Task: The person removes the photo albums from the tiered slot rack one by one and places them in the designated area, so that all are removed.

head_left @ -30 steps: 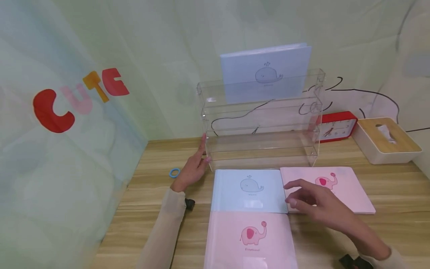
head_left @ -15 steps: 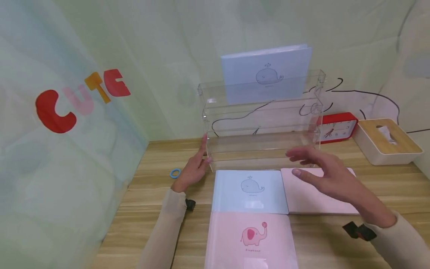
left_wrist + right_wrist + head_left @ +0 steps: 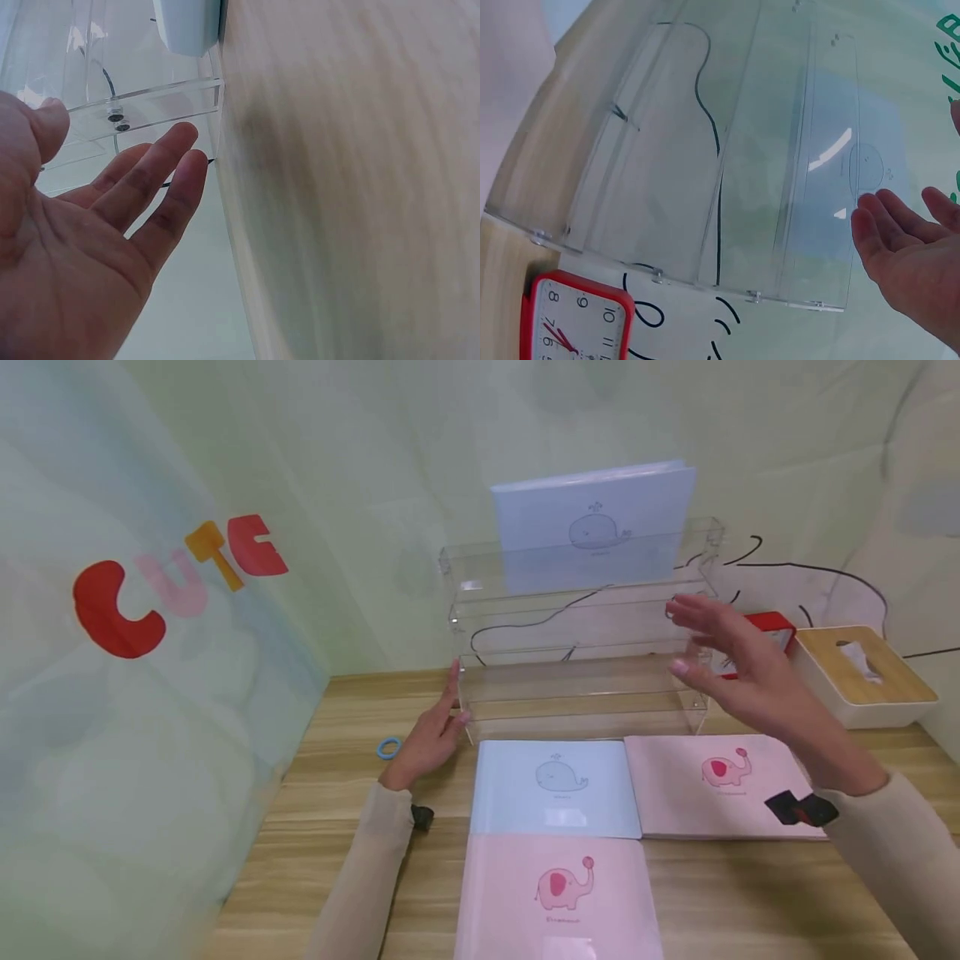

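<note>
A clear acrylic tiered rack [image 3: 577, 677] stands on the wooden table against the curtain. My left hand [image 3: 429, 739] is at its left side, index finger and thumb extended along the side panel. In the left wrist view the fingers [image 3: 161, 202] look straight and hold nothing. My right hand [image 3: 757, 681] hovers by the rack's right end, fingers spread and loosely bent, with nothing in them. On the top tier a blue whale book [image 3: 555, 527] leans upright. A second blue whale book [image 3: 517, 789] lies flat before the rack, beside a pink elephant book [image 3: 675, 797]. Another pink elephant book [image 3: 510, 893] lies nearer.
Behind my right hand, a red clock [image 3: 772, 622] is partly hidden. A tissue box [image 3: 862, 710] with a wooden lid stands to its right. A small blue ring [image 3: 380, 749] lies left of my left hand. Coloured letters [image 3: 123, 635] decorate the left curtain.
My right hand has risen from over the right pink book to the rack's right end, its fingers opening wider. The left hand and the books have stayed put.
</note>
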### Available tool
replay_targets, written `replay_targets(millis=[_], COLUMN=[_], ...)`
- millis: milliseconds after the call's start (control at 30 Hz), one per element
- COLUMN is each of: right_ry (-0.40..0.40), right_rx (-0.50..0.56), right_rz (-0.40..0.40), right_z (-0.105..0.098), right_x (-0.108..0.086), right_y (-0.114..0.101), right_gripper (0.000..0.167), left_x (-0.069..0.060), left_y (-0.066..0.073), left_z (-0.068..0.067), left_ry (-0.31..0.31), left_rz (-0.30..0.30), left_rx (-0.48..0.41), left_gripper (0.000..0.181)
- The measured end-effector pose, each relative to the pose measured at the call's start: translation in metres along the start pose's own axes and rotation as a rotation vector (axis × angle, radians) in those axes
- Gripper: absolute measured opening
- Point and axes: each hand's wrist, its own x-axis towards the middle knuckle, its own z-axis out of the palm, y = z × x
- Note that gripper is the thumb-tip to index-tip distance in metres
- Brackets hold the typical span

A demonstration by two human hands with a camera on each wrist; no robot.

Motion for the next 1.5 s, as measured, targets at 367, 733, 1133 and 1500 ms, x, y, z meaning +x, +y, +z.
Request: replay_targets(millis=[367, 733, 1133, 1500], right_ry=[0.137, 0.210, 0.175, 0.170], right_rx=[-0.007, 0.118, 0.217, 0.320], right_rz=[-0.014, -0.007, 0.048, 0.076], right_z=[-0.019, -0.030, -0.038, -0.044], right_x=[0.035, 0.064, 0.102, 0.125], right_y=[0.003, 0.009, 0.000, -0.008], right_gripper=[0.083, 0.078, 0.079, 0.075], left_x=[0.000, 0.005, 0.000, 0.007], left_y=[-0.022, -0.022, -0.002, -0.040], left_z=[0.002, 0.006, -0.001, 0.010], left_ry=[0.057, 0.042, 0.013, 0.041], left_rz=[0.107, 0.122, 0.042, 0.119], left_rx=[0.005, -0.003, 0.032, 0.035], left_gripper=[0.079, 0.079, 0.087, 0.081])
